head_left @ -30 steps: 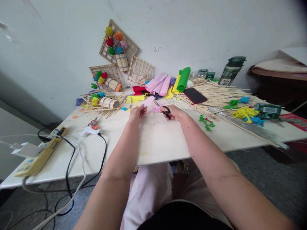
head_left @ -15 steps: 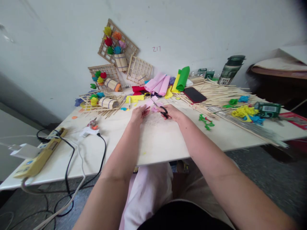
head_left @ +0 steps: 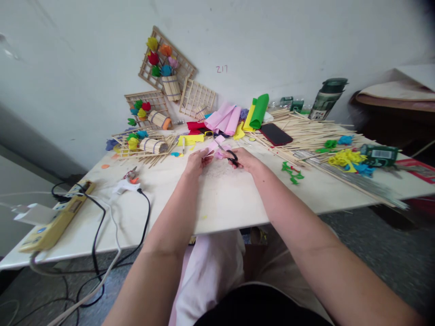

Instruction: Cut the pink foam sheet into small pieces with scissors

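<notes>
Black-handled scissors (head_left: 232,157) are in my right hand (head_left: 242,159), its fingers closed round the handles and the blades pointing up and left. My left hand (head_left: 200,161) is closed in a pinch on a small pink paper piece (head_left: 208,154), just left of the scissors. Pink paper scraps (head_left: 220,147) lie on the white table (head_left: 231,203) beyond and between my hands. Farther back are rolled pink paper sheets (head_left: 224,118) and a green paper roll (head_left: 259,111).
Stick lattices with paper flowers (head_left: 166,70) lean at the back left. A power strip (head_left: 57,222) with cables lies left. On the right are wooden sticks (head_left: 306,131), a phone (head_left: 276,134), a green bottle (head_left: 328,98) and green scraps (head_left: 291,173).
The pink piece at my left fingertips shows slightly more. Both hands have otherwise barely moved, and the scissors stay in my right hand.
</notes>
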### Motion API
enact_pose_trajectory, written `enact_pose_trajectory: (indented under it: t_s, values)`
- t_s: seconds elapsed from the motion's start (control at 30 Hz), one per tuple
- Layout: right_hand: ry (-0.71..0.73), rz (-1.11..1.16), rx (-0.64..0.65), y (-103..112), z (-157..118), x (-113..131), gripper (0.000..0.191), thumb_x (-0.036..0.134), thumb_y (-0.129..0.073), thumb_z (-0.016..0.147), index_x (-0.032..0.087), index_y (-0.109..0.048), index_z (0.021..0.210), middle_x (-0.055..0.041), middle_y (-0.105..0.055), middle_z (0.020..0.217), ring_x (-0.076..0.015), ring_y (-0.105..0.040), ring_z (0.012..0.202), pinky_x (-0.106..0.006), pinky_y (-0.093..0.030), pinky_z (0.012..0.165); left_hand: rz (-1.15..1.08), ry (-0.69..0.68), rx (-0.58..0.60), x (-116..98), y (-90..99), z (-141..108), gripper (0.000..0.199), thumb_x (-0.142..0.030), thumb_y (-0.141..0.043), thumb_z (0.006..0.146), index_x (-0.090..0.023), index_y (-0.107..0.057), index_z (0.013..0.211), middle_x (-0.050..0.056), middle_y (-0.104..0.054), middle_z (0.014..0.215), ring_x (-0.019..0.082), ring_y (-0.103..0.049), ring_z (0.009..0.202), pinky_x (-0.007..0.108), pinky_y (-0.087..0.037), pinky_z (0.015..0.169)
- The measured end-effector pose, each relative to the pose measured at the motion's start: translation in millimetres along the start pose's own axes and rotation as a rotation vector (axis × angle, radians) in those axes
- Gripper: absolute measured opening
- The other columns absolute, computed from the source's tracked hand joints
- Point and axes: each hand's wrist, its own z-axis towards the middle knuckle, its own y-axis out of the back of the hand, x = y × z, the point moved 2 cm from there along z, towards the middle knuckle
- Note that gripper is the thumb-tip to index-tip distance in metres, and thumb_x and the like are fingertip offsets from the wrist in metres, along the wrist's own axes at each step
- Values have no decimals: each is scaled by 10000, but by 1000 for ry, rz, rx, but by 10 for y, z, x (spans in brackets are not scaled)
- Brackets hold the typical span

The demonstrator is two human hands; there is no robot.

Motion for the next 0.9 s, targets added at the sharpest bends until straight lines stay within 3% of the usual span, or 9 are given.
enact_pose_trajectory:
  t_s: [0.23,0.6,0.9]
  values:
    - [-2,36,-25,-13,-37,43,308,392,-738,749,101,-639,727,38,-502,448,-23,-390,329,-135,-269,295,-16,7,-4,-5,2,0,27,-115,-612,801,-113,-589,815,81,-701,827,92,-626,535,214,-510,557]
    - [20,22,-51,-16,-25,38,289,355,-741,747,106,-609,680,51,-469,457,-13,-348,343,-126,-263,307,10,-2,-2,6,12,16,27,-118,-591,809,-110,-588,835,75,-702,809,89,-619,540,209,-513,562]
    - [-6,-86,-131,-14,-121,148,213,287,-712,780,112,-622,699,57,-449,431,-21,-338,348,-121,-274,311,-11,-7,-14,-9,43,-2,129,-96,-629,787,-121,-549,689,14,-594,561,67,-534,449,176,-456,491]
